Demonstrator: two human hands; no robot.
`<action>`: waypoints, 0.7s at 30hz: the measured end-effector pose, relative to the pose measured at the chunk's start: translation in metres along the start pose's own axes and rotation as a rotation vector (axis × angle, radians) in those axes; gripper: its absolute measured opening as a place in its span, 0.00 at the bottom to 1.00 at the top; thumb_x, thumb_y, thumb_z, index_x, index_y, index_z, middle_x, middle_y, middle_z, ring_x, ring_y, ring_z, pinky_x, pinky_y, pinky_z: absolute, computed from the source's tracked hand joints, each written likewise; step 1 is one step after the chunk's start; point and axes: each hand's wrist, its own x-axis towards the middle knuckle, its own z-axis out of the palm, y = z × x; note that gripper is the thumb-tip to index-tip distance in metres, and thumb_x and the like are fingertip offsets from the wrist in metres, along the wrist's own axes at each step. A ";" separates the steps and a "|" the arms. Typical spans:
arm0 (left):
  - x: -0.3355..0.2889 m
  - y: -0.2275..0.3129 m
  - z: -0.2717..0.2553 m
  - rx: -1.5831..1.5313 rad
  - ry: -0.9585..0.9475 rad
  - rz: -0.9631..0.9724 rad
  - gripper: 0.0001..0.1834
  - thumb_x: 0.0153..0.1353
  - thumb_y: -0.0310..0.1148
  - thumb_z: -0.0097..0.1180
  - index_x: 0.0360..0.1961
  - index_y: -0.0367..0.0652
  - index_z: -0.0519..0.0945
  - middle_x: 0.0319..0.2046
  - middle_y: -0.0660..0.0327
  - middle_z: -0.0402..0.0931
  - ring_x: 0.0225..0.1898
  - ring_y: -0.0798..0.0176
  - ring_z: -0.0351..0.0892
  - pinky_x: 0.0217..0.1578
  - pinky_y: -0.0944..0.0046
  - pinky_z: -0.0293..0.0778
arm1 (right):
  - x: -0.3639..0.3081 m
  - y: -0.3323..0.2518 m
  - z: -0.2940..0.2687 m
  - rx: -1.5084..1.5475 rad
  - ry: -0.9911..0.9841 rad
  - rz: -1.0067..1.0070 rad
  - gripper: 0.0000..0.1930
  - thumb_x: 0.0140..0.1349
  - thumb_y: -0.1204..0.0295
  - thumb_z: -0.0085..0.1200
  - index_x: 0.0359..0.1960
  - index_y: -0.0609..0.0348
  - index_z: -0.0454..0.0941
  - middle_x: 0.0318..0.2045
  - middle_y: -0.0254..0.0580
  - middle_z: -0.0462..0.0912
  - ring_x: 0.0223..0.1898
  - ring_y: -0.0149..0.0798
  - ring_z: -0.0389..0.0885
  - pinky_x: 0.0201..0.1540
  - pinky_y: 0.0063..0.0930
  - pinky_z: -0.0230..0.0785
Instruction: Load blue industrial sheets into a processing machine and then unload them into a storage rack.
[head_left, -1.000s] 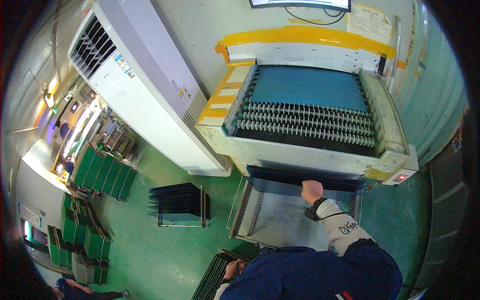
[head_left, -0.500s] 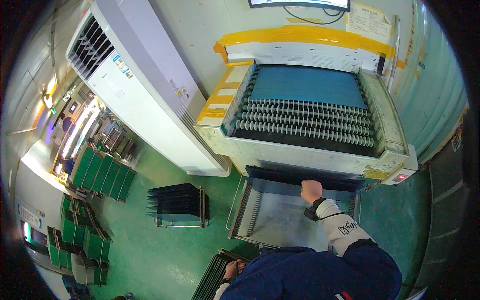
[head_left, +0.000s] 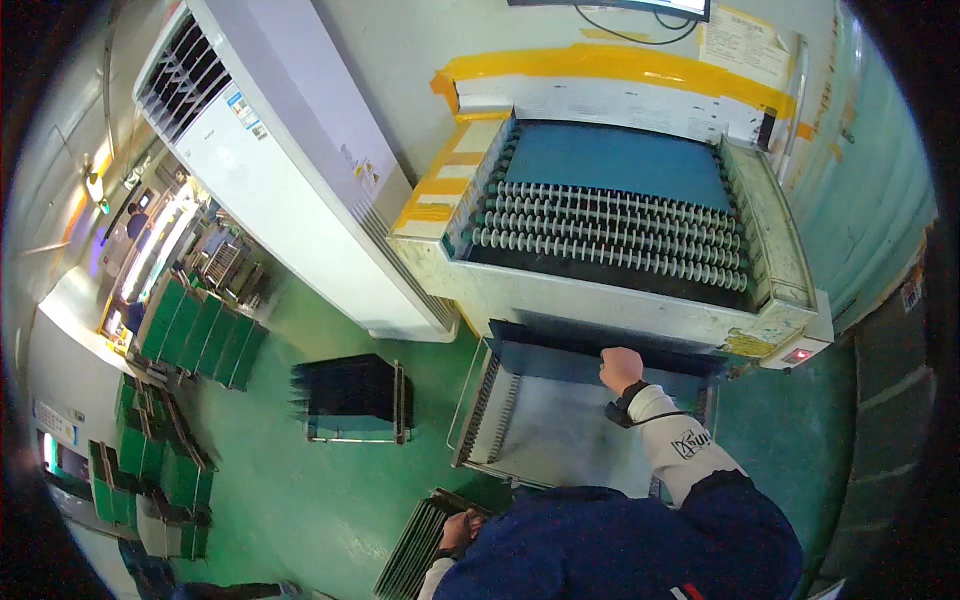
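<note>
My right hand (head_left: 622, 370) is closed at a dark blue panel (head_left: 545, 355), at the far end of a metal rack (head_left: 480, 415) with slotted sides. Its fingers seem to grip the panel's edge, though their tips are hidden. Lower down, my left hand (head_left: 462, 528) is curled against the end of a second rack (head_left: 415, 545) filled with thin dark boards. What its fingers hold does not show. Beyond the right hand, a blue sheet (head_left: 615, 165) lies on the white disc rollers (head_left: 610, 240) of a machine.
The machine's front wall (head_left: 600, 305) rises just beyond the metal rack. A tall white air conditioner (head_left: 290, 190) stands left of it. On the green floor are a rack of dark panels (head_left: 355, 400) and several green-panel racks (head_left: 200, 335). A person's legs (head_left: 230, 590) show at lower left.
The view has shifted slightly. Both my hands keep nearly the same places at the panel and the board rack. A person's legs have come into view at the lower left.
</note>
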 end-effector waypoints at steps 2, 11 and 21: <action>0.003 -0.008 0.003 -0.333 0.079 -0.205 0.13 0.63 0.37 0.50 0.34 0.38 0.79 0.22 0.62 0.77 0.19 0.67 0.74 0.18 0.69 0.66 | -0.004 0.000 0.004 0.050 0.029 -0.044 0.08 0.45 0.69 0.54 0.24 0.60 0.80 0.26 0.52 0.81 0.33 0.53 0.80 0.37 0.45 0.71; 0.006 -0.013 -0.016 -0.401 -0.034 -0.159 0.13 0.63 0.37 0.52 0.31 0.36 0.76 0.23 0.58 0.78 0.19 0.65 0.75 0.18 0.69 0.69 | -0.027 -0.012 -0.092 0.073 0.024 -0.198 0.13 0.49 0.62 0.58 0.30 0.58 0.81 0.27 0.52 0.81 0.33 0.55 0.79 0.36 0.48 0.69; 0.013 0.014 0.005 -0.280 0.088 -0.159 0.12 0.62 0.37 0.52 0.28 0.38 0.74 0.19 0.62 0.74 0.15 0.66 0.70 0.16 0.67 0.67 | -0.032 0.041 -0.229 0.661 0.283 0.098 0.13 0.50 0.68 0.61 0.36 0.62 0.80 0.25 0.45 0.82 0.29 0.41 0.80 0.36 0.36 0.70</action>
